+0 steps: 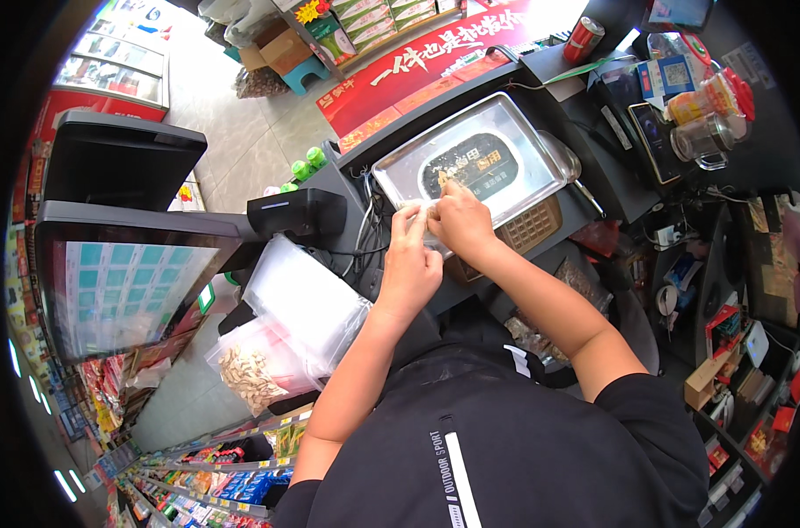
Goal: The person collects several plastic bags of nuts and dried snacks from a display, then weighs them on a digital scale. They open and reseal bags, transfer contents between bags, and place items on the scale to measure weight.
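A shallow metal tray [390,173] rests on a weighing scale [530,228], whose keypad shows at the near side. Over the tray's near left corner my two hands meet, pinching a small translucent plastic bag [433,243]. My left hand [410,267] has its fingertips at the bag's edge. Close beside it, my right hand [464,221] curls its fingers over the same bag, partly hiding it. Small brownish pieces [444,179] lie just past my right fingers, on the tray's dark printed oval; more crumbs are scattered there. What the bag holds is hidden.
To the left lie a stack of clear plastic bags [307,284] and a bag of pale slices [251,376], near a monitor [136,284]. A metal scoop [561,155] sits right of the tray. Farther right are a phone [654,142] and a glass mug [700,140].
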`<control>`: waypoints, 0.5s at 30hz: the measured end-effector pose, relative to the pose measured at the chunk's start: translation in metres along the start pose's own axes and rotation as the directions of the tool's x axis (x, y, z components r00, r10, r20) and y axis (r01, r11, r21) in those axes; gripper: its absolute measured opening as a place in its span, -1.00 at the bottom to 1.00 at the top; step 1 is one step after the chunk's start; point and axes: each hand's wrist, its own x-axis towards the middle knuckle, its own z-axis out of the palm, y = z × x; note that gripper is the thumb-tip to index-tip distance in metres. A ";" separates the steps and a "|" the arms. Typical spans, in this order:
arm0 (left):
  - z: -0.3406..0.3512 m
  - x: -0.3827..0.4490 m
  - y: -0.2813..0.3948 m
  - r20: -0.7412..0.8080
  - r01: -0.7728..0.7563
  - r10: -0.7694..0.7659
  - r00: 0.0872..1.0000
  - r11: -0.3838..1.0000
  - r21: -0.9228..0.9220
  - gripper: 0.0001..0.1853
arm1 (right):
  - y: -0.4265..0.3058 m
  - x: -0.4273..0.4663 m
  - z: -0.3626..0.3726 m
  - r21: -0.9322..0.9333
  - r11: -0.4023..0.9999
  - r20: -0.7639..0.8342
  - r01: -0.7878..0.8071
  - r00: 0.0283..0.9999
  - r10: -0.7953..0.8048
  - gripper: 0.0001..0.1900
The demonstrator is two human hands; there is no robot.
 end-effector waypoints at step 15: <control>-0.011 0.005 0.001 -0.049 0.028 -0.026 0.998 0.999 0.036 -0.42 | -0.003 -0.002 -0.034 0.275 0.937 -0.147 0.214 0.973 -0.179 -0.91</control>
